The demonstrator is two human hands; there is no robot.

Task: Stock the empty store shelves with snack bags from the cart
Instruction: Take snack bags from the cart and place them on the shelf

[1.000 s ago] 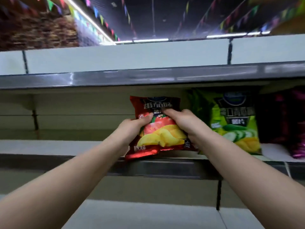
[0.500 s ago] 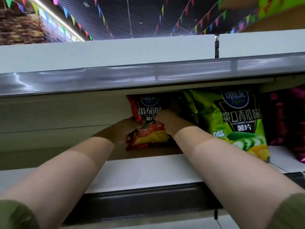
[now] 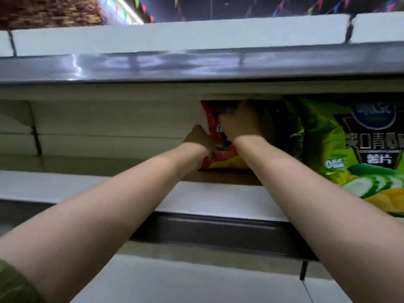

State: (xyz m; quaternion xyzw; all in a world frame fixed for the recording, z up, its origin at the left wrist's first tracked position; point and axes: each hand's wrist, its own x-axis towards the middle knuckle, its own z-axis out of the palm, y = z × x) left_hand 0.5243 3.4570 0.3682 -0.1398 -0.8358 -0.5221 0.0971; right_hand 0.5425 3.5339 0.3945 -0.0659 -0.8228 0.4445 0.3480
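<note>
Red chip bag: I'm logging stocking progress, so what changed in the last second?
The red chip bag moved from the front of the shelf to the rear, beside the green chip bag. The right hand slid up to its top; the left hand keeps holding its left edge. The green chip bag stayed put.

Glossy plastic-film red chip bag (image 3: pixel 220 158) and green cucumber chip bag (image 3: pixel 323 136); smooth painted white shelf (image 3: pixel 214 200), shiny metal-looking shelf edge strip (image 3: pixel 196 66).

The left hand (image 3: pixel 200 138) and right hand (image 3: pixel 238 121) are bare, like the 2 forearms. A dull green sleeve (image 3: pixel 13 283) starts high on the left arm.
</note>
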